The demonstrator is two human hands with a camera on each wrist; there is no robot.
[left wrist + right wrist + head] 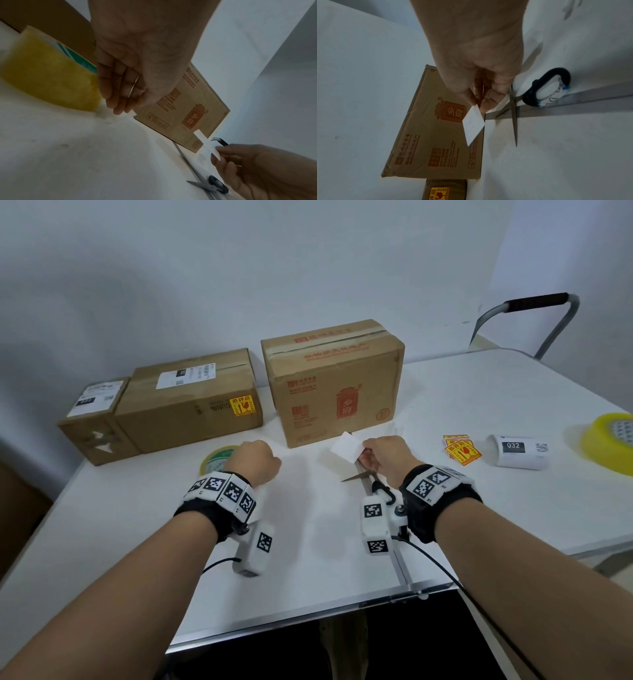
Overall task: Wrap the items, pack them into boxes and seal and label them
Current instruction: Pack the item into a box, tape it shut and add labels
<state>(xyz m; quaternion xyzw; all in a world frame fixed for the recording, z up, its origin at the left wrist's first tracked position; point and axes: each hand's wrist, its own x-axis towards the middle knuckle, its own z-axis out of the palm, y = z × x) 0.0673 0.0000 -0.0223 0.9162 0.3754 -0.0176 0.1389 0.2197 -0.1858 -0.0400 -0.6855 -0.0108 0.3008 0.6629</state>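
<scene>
My right hand (pixel 364 448) pinches a small white label (pixel 346 446) between thumb and fingers. It holds the label just in front of the big taped box with red print (pixel 335 385). The right wrist view shows that label (pixel 474 121) hanging over the box's printed front (pixel 433 135). My left hand (pixel 255 460) hovers as a fist above the white table (pixel 308 542). In the left wrist view its curled fingers (pixel 120 94) seem to clamp a thin paper slip (pixel 134 85) seen edge-on. Two labelled boxes, a small one (pixel 92 419) and a medium one (pixel 191 402), stand to the left.
Open scissors (pixel 363 474) lie under my right hand. A yellow tape roll (pixel 214 460) sits beside my left hand, another (pixel 609 436) at the right edge. Fragile stickers (pixel 462 450) and a label roll (pixel 519 450) lie to the right. A metal handle (pixel 534 306) rises behind the table.
</scene>
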